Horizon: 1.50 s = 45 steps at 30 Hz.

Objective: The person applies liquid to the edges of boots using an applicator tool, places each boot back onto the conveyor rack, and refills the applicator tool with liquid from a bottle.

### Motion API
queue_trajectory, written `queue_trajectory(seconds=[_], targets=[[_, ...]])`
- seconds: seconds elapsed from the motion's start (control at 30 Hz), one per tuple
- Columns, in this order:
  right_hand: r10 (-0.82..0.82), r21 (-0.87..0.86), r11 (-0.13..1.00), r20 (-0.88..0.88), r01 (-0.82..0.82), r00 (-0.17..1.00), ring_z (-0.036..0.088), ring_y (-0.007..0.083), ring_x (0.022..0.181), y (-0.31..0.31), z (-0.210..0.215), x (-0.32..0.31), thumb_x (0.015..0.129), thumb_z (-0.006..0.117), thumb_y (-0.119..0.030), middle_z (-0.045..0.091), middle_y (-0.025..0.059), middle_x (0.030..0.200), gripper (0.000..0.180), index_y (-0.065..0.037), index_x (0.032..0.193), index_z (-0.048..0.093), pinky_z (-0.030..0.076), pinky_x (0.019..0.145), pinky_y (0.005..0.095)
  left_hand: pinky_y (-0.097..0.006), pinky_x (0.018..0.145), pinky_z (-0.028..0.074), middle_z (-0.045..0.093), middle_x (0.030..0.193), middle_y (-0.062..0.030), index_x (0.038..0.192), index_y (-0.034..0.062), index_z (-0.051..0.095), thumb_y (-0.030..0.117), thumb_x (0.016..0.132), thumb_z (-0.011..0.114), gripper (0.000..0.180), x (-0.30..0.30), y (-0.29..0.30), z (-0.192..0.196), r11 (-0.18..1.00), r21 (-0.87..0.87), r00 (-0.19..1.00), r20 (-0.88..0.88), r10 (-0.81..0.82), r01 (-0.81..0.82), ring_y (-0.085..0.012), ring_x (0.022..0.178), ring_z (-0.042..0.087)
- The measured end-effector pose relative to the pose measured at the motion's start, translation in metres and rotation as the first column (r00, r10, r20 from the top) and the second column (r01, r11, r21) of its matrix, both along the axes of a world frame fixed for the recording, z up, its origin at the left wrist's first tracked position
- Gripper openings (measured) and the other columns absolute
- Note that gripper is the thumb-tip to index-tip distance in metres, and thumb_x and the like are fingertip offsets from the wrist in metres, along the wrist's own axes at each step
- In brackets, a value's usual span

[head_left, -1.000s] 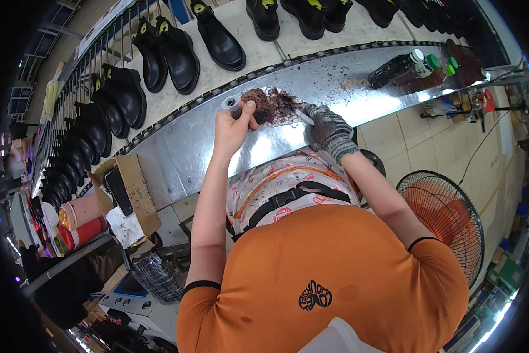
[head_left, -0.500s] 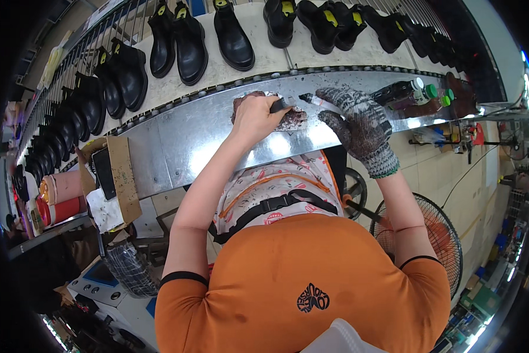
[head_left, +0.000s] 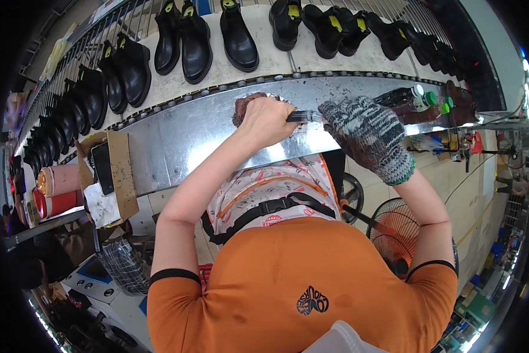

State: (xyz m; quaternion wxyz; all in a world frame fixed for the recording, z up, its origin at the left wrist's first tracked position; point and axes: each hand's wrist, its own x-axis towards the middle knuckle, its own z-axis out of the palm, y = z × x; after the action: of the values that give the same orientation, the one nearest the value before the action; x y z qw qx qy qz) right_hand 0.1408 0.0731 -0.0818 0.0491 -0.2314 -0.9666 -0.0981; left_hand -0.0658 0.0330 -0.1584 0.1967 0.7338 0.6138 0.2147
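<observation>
Over the metal ledge, my bare left hand grips a black cap that points to the right. Its end meets a pale marker-like pen, held in my right hand inside a grey-and-black knit glove with dark stains. Whether the cap is fully on the pen I cannot tell. The right fingers are closed, and most of the pen is hidden by the glove. A crumpled brown cloth lies under and beside my left hand, with dark specks on the metal around it.
Black ankle boots stand in a row on the pale conveyor beyond the ledge. Several bottles with white and green caps lie at the right. A cardboard box sits at the left end; a fan stands low at right.
My hands have come together: the pen's dark tip, bare before, now meets the black cap. My left hand has turned, and the cap now lies level. The boots appear slightly further right.
</observation>
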Motion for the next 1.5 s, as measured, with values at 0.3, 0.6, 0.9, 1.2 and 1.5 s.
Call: queue_trajectory(seconds=[0.3,0.6,0.9,1.2,1.5], targets=[[-0.073,-0.358,0.934,-0.161,0.011,0.984,0.059,0.0305,0.064,-0.003,0.011,0.002,0.075,0.064,-0.022,0.060,0.0117,0.076,0.023,-0.006,0.091,0.061,0.047,0.058,0.0402,-0.044,0.060,0.048,0.061,0.061,-0.0182,0.063,0.0033,0.064,0.022,0.065,0.060,0.019,0.009,0.013,0.018,0.963,0.068,0.919,-0.320,-0.228,0.262,-0.0354,0.059,0.062],[-0.447,-0.628,0.767,-0.372,0.134,0.813,0.063,0.0319,0.085,-0.013,-0.082,0.007,0.083,0.063,-0.029,0.065,0.0152,0.093,0.030,-0.006,0.103,0.063,0.050,0.074,0.0388,-0.040,0.088,0.040,0.063,0.070,-0.0099,0.085,0.0078,0.064,0.019,0.072,0.063,0.017,0.004,0.008,0.045,0.702,0.700,0.964,-0.257,0.074,0.132,-0.0264,0.080,0.063],[-0.787,-0.939,0.332,-0.227,0.084,0.574,0.064,0.0298,0.085,-0.050,-0.144,-0.003,0.084,0.061,-0.026,0.065,0.0181,0.092,0.033,0.000,0.103,0.062,0.049,0.076,0.0367,-0.049,0.092,0.033,0.063,0.086,-0.0115,0.079,0.0102,0.057,0.023,0.096,0.043,0.025,0.030,-0.121,0.153,0.638,0.580,0.033,0.727,-0.686,0.506,-0.0286,0.075,0.065],[-0.766,-0.931,0.350,-0.221,0.104,0.604,0.064,0.0277,0.083,-0.074,-0.177,-0.006,0.085,0.060,-0.029,0.065,0.0163,0.092,0.032,-0.004,0.104,0.062,0.049,0.074,0.0367,-0.034,0.083,0.046,0.055,0.108,-0.0143,0.107,-0.0003,0.049,0.006,0.082,0.057,0.028,0.010,-0.096,0.074,0.928,0.364,0.522,0.808,-0.274,-0.077,-0.0236,0.101,0.057],[-0.740,-0.935,0.282,-0.070,0.215,0.669,0.064,0.0237,0.079,-0.093,-0.171,0.013,0.085,0.059,-0.031,0.065,0.0165,0.089,0.035,-0.002,0.104,0.062,0.049,0.073,0.0341,-0.031,0.077,0.049,0.053,0.113,-0.0168,0.139,0.0195,0.038,0.003,0.069,0.062,0.075,-0.095,-0.060,-0.126,0.820,-0.396,0.694,0.446,0.566,-0.414,-0.0211,0.092,0.059]])
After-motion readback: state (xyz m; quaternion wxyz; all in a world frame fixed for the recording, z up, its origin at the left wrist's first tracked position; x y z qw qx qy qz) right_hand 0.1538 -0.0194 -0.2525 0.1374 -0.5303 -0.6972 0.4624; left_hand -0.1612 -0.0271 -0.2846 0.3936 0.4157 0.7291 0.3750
